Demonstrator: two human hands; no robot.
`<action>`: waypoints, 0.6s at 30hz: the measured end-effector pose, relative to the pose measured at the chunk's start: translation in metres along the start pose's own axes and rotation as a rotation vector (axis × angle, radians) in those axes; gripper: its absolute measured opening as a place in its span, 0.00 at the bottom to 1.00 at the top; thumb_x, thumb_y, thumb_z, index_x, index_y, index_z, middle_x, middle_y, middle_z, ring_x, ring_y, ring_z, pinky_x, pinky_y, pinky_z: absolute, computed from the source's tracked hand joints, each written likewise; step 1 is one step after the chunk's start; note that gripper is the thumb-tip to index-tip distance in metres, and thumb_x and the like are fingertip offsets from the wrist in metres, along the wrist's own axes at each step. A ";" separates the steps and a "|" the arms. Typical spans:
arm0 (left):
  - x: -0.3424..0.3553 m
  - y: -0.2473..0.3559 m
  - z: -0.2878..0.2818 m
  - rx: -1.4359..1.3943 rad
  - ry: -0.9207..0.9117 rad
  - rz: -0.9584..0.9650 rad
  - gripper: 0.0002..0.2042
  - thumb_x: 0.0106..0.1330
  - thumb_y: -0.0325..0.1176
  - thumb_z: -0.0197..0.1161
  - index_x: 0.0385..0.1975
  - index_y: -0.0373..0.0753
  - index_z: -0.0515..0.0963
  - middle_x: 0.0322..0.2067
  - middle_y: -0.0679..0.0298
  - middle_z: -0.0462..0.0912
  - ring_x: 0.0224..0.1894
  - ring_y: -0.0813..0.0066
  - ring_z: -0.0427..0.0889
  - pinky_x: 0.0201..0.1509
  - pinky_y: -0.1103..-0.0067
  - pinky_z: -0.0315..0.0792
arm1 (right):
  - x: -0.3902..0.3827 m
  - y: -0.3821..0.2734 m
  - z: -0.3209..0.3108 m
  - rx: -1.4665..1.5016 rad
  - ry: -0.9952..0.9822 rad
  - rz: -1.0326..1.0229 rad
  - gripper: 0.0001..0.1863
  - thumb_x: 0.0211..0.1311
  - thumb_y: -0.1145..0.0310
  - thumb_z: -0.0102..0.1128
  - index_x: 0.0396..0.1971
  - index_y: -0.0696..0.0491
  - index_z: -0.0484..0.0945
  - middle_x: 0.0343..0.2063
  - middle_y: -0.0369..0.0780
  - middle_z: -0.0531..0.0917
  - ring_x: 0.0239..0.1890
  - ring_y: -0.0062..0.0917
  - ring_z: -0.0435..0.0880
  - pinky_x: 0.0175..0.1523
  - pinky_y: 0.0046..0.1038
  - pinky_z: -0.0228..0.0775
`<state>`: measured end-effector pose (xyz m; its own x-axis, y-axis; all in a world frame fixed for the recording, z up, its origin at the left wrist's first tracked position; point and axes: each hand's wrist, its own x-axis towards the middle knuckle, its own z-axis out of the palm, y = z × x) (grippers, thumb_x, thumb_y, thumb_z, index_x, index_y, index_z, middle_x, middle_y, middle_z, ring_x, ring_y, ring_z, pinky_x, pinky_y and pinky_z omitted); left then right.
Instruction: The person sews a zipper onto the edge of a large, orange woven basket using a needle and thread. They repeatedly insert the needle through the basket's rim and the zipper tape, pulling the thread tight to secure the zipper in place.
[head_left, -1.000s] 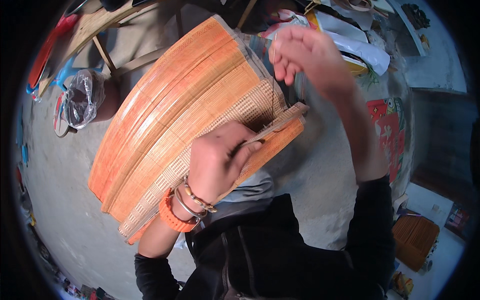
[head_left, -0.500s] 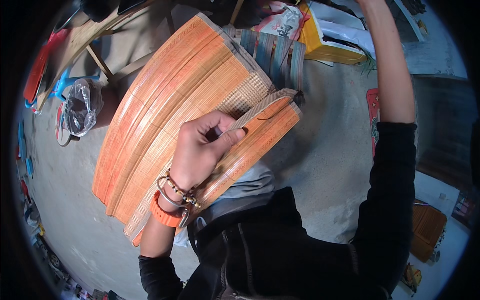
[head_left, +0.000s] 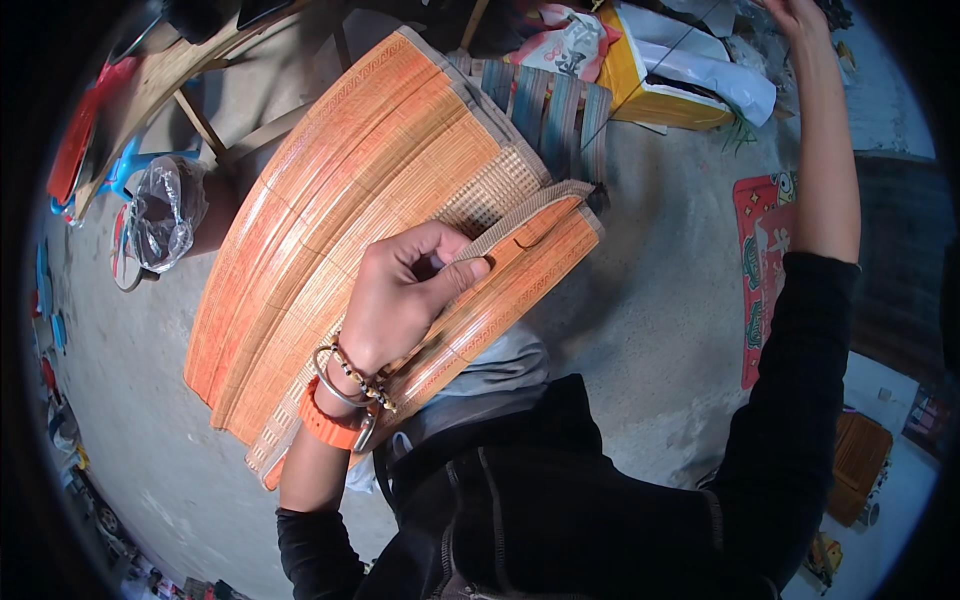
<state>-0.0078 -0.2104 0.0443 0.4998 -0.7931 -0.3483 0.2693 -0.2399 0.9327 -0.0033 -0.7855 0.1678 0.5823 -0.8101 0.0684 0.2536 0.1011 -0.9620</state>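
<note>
A folded orange-brown bamboo mat [head_left: 330,190] with a grey-brown cloth border lies across my lap. My left hand [head_left: 405,285] is closed on its near folded edge, the thumb pressing the cloth binding [head_left: 520,215] from above and the fingers tucked behind. A short dark curved strand [head_left: 530,242] lies on the strip beside my thumb. From near the mat's far corner, a thin dark thread [head_left: 655,70] slants up to the right, leaving at the top. My right hand [head_left: 797,18] is raised at the upper right; the picture's edge cuts off most of its fingers.
A striped woven seat [head_left: 540,105] stands behind the mat, near a yellow box [head_left: 665,105] with a white bag [head_left: 565,45] beside it. A bin with a clear liner [head_left: 165,215] stands left, below a wooden frame [head_left: 200,125]. On the right lies a red patterned mat [head_left: 752,270].
My right arm has swung further to the right, uncovering more of the red mat and yellow box. The curved strand by my left thumb has shifted slightly. My left hand keeps its grip.
</note>
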 end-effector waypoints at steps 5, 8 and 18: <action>0.005 -0.007 0.003 0.023 -0.010 0.014 0.06 0.62 0.28 0.67 0.30 0.32 0.78 0.21 0.75 0.76 0.25 0.92 0.68 0.28 0.88 0.64 | -0.025 0.004 -0.015 -0.285 -0.313 0.109 0.04 0.64 0.79 0.44 0.29 0.57 0.68 0.21 0.37 0.72 0.22 0.24 0.75 0.40 0.34 0.83; 0.004 -0.013 0.006 0.171 0.043 0.129 0.06 0.60 0.28 0.68 0.29 0.34 0.78 0.21 0.69 0.78 0.22 0.84 0.73 0.28 0.84 0.67 | -0.109 0.018 0.054 -0.359 -0.311 -0.010 0.04 0.65 0.78 0.47 0.29 0.58 0.69 0.19 0.36 0.72 0.21 0.23 0.76 0.40 0.32 0.83; 0.004 -0.007 -0.006 0.429 0.248 0.345 0.07 0.56 0.27 0.69 0.28 0.33 0.77 0.17 0.61 0.76 0.19 0.77 0.74 0.26 0.81 0.68 | -0.024 -0.036 0.002 0.165 0.000 -0.086 0.06 0.61 0.78 0.50 0.25 0.60 0.70 0.19 0.37 0.72 0.21 0.22 0.75 0.42 0.34 0.80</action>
<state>-0.0031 -0.2084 0.0360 0.6903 -0.7233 0.0177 -0.2725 -0.2373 0.9324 -0.0247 -0.7685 0.2012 0.5527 -0.8200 0.1489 0.4261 0.1245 -0.8961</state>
